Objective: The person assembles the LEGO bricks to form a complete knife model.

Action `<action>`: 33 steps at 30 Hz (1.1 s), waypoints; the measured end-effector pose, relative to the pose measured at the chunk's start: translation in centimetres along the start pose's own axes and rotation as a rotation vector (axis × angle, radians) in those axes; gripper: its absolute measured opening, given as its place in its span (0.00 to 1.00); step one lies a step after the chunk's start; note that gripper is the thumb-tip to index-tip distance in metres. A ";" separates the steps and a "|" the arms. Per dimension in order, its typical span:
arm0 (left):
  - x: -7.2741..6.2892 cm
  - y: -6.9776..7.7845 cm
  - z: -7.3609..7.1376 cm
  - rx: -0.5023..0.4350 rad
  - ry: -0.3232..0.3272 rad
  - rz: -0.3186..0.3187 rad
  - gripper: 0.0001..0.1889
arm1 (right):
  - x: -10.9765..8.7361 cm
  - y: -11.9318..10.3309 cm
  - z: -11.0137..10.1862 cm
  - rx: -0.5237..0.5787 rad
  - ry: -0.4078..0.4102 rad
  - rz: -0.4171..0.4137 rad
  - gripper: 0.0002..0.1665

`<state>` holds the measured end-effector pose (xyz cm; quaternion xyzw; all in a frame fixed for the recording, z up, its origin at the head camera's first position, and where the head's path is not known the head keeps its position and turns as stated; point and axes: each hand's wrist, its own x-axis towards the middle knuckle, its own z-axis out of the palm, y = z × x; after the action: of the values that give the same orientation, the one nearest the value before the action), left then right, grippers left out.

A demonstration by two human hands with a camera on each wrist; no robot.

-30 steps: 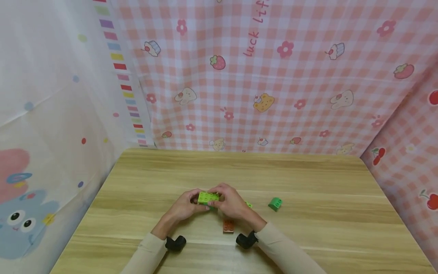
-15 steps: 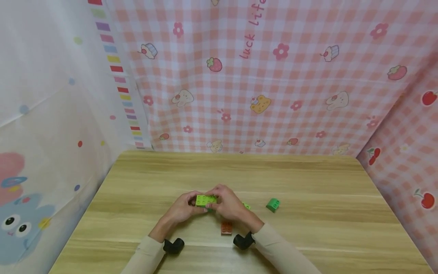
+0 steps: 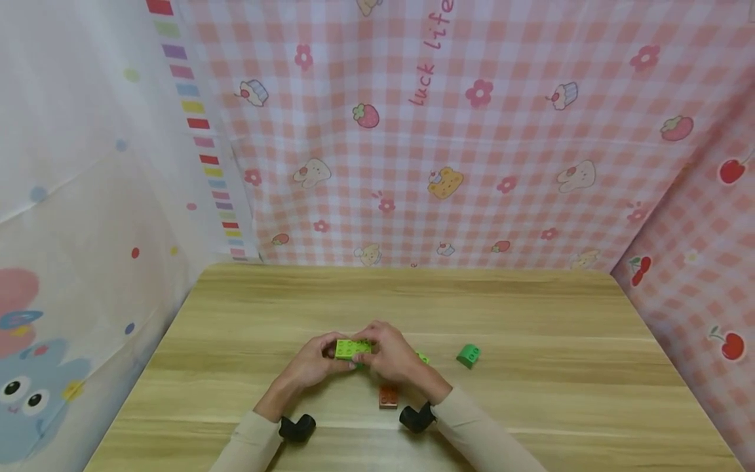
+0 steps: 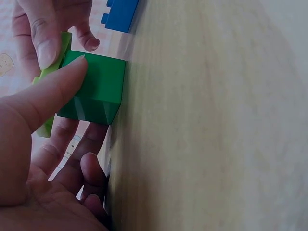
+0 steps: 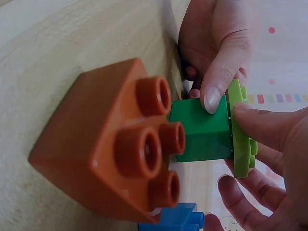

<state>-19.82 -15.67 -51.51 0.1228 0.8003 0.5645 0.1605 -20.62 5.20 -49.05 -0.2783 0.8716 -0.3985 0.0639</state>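
My left hand (image 3: 312,362) grips a dark green toy brick (image 4: 98,84) between its thumb and fingers. A flat lime green building plate (image 3: 347,349), studs outward, lies against one face of that brick. My right hand (image 3: 389,355) pinches the plate near one end. In the right wrist view a thin seam shows between plate (image 5: 241,144) and brick. Just in front of the right hand on the table is an orange-brown brick (image 3: 388,397), large in the right wrist view. A blue brick (image 4: 122,15) stands beyond the right hand; the hand hides it in the head view.
A small green curved brick (image 3: 468,356) lies on the wooden table (image 3: 548,367), right of the hands. Another lime green piece (image 3: 422,358) shows partly from behind the right wrist. A pink checked cloth (image 3: 407,157) hangs along the table's back edge.
The head view has tilted slightly, so everything sits a little lower and further left in it. Both hands keep the same hold on the brick and plate.
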 end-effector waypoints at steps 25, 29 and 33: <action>0.2 -0.3 0.0 -0.010 -0.005 0.003 0.20 | 0.2 -0.6 -0.2 0.008 -0.026 0.049 0.19; 0.2 -0.2 0.0 -0.019 -0.004 -0.002 0.20 | 0.1 -0.5 -0.1 0.007 -0.022 0.049 0.19; 0.2 -0.5 0.0 -0.025 -0.002 -0.018 0.20 | 0.0 -0.5 -0.1 0.004 -0.024 0.043 0.18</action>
<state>-20.01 -15.74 -52.07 0.1142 0.7941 0.5730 0.1676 -20.41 5.00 -48.59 -0.2638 0.8759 -0.3954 0.0834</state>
